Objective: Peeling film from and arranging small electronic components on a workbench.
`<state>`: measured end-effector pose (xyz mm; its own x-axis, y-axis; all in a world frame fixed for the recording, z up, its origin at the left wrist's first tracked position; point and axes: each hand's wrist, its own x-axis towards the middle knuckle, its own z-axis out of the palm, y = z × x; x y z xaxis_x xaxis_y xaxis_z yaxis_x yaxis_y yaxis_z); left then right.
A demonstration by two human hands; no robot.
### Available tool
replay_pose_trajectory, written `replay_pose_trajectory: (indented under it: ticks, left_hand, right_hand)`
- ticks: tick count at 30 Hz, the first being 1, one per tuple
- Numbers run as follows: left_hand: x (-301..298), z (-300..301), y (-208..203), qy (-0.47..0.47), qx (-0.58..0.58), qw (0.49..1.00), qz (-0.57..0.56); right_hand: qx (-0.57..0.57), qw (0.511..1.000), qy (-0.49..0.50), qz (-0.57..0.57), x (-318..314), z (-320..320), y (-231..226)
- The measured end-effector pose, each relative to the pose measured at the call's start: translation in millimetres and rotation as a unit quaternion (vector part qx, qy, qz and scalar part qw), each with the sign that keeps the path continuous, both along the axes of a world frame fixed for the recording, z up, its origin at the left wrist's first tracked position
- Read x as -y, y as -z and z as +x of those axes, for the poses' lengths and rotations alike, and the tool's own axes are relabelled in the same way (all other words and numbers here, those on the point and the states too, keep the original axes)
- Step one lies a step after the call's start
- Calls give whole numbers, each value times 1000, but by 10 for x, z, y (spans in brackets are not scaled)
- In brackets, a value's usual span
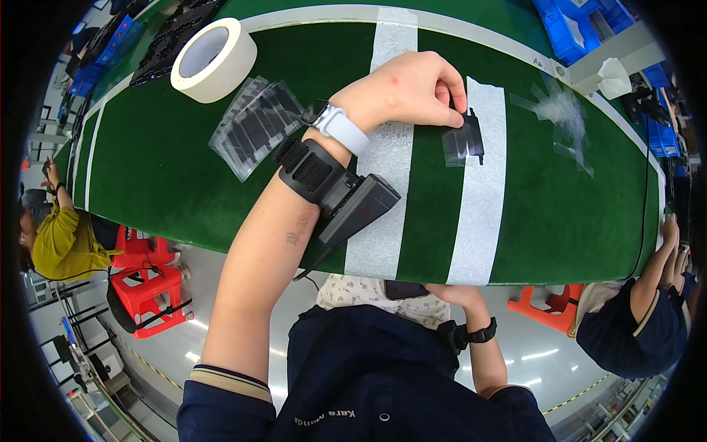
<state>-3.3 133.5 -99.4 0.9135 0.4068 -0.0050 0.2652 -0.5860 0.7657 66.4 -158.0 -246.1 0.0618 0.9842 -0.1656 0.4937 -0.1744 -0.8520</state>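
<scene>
Beside left hand point(409, 88): tape roll point(213, 59), sleeves point(254, 125).

Bright, even overhead light floods the green table point(184, 184), with only soft shadow under the left hand point(409, 88). Streaks of glare shine off the glossy grey floor point(199, 295). Fisheye bending curves the table edges, and a black vignette swallows the corners. Focus stays sharp centrally.

Person wearing a dark navy top with tan-striped cuffs pushed up, left hand point(412, 88) bearing a white-strapped smartwatch point(333, 121), black strapped device point(335, 191) with trailing cable sitting on the forearm, right hand point(453, 295) wearing a black wristband point(471, 335).
</scene>
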Motion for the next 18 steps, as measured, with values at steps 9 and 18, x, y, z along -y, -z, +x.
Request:
replay_pose_trajectory:
  ticks: [9, 18]
  left_hand:
    - [-2, 0, 19, 0, 5, 1000, 0]
    - [-13, 7, 22, 5, 9, 1000, 2]
  right_hand:
    - [-66, 995, -5, -77, -2, -58, 31]
    - [-41, 998, -3, 53, -60, -172, 16]
